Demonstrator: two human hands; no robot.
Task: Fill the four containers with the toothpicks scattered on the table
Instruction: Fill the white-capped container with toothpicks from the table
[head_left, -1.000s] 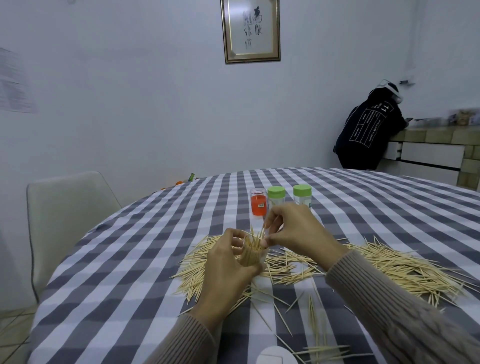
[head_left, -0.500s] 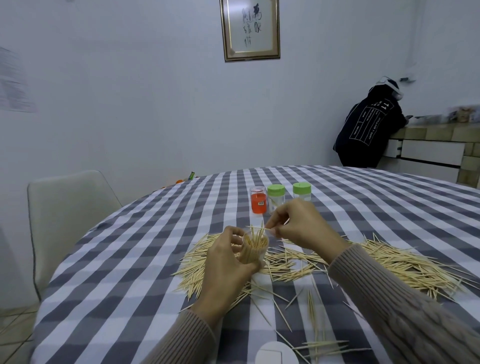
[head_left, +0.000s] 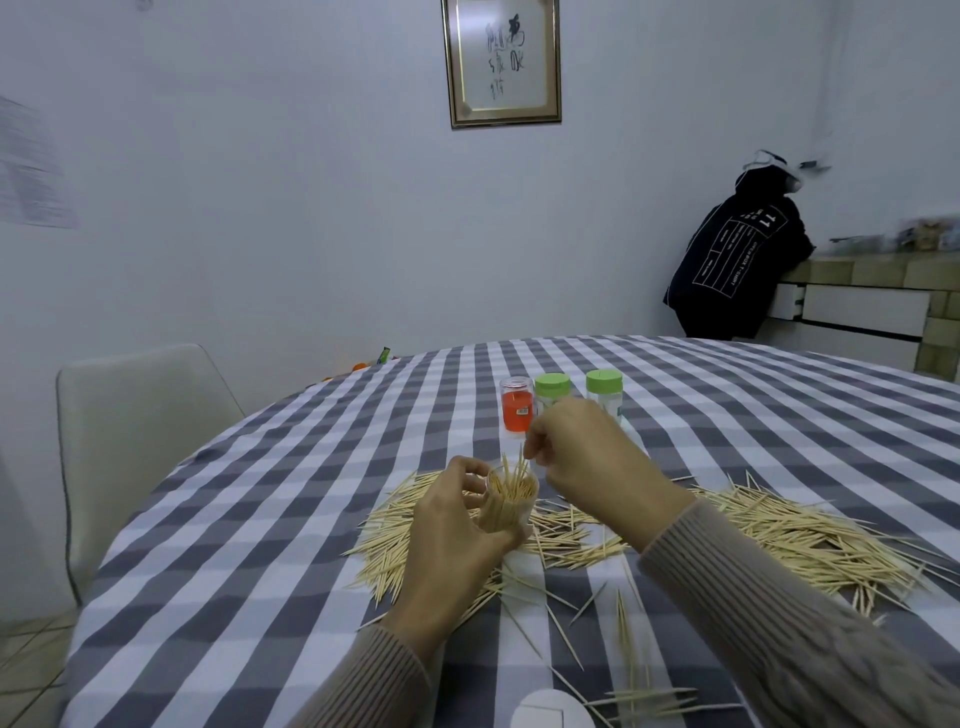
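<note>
My left hand (head_left: 457, 525) grips a clear container (head_left: 511, 499) packed with upright toothpicks, held just above the table. Just right of its rim, my right hand (head_left: 587, 457) pinches a single toothpick (head_left: 523, 454) that stands over the opening. Loose toothpicks (head_left: 789, 535) lie scattered in a wide pile across the checked tablecloth, around and to the right of both hands. Farther back stand an orange container (head_left: 516, 405) with a clear lid and two containers with green lids (head_left: 552, 388) (head_left: 604, 384).
A white lid (head_left: 550, 711) lies at the table's near edge with a few stray toothpicks beside it. A pale chair (head_left: 135, 415) stands at the left. A person in a dark jacket (head_left: 737, 270) leans on a counter at the back right.
My right hand has lifted slightly and turned its toothpick more upright over the container's opening. The left hand keeps the container in about the same place.
</note>
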